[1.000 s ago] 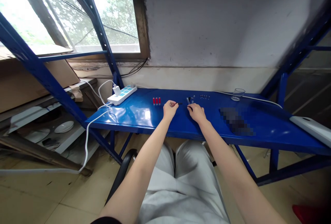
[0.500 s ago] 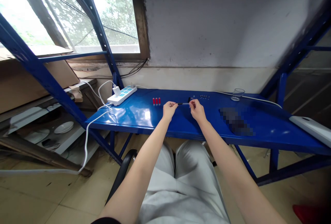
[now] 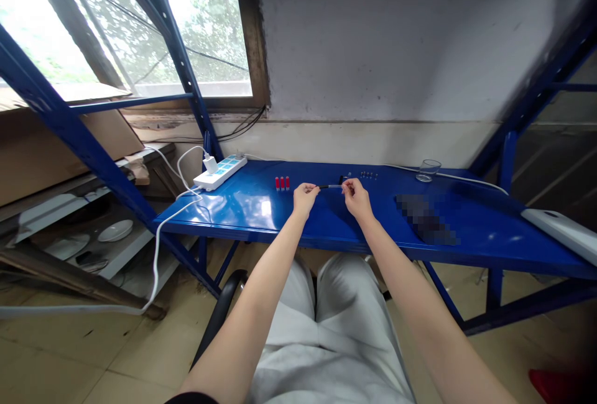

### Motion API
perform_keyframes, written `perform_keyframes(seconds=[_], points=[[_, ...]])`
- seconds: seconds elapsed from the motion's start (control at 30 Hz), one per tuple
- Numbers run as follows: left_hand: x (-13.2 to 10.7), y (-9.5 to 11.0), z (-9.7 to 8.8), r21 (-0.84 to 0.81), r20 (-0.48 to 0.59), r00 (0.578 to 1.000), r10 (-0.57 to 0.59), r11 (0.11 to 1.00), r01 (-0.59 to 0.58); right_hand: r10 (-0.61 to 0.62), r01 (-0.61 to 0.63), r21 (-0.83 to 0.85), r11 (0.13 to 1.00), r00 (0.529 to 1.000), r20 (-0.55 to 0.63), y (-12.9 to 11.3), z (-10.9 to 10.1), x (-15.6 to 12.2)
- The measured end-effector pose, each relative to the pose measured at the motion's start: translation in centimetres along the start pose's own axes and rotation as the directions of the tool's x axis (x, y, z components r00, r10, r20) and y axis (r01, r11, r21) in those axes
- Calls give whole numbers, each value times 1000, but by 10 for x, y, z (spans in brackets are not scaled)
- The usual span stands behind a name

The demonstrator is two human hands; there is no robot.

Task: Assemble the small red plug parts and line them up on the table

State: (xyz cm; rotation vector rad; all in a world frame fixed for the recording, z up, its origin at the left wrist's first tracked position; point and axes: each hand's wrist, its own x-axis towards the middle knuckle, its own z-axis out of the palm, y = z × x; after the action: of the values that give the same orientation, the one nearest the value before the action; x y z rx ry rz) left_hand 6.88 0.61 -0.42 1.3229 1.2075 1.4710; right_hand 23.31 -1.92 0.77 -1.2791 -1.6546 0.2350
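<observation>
Over the middle of the blue table, a thin pen-like rod [image 3: 330, 186] is held level between my two hands. Its left part is black and its right part looks pale or clear; its exact kind is too small to tell. My left hand [image 3: 305, 197] pinches the black end. At the pale end, the fingers of my right hand [image 3: 356, 197] are closed on the rod. Behind my right hand lies a small dark item [image 3: 342, 179], partly hidden. Several tiny metallic pieces [image 3: 369, 175] lie in a row farther right. Three red cylinders [image 3: 282, 183] with pale lower ends are left of my hands.
A white power strip [image 3: 220, 172] with a plug and cables occupies the table's left end. A clear glass [image 3: 428, 171] stands at the back right, near a white cable. Closer in is a blurred dark object [image 3: 426, 220]. A white device [image 3: 562, 233] sits at the right edge.
Both hands keep their grip on the rod, almost unmoved. My right hand has shifted very slightly; the things on the table lie as before.
</observation>
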Motion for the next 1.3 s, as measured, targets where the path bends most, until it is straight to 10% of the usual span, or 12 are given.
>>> perform_keyframes(seconds=[0.83, 1.3], points=[[-3, 6, 5, -130, 338, 941, -30, 988, 78, 17, -20, 67, 998, 999, 37, 11, 8, 2], [0, 3, 3, -155, 160, 971, 178, 976, -153, -104, 105, -2, 994, 984, 143, 14, 11, 2]])
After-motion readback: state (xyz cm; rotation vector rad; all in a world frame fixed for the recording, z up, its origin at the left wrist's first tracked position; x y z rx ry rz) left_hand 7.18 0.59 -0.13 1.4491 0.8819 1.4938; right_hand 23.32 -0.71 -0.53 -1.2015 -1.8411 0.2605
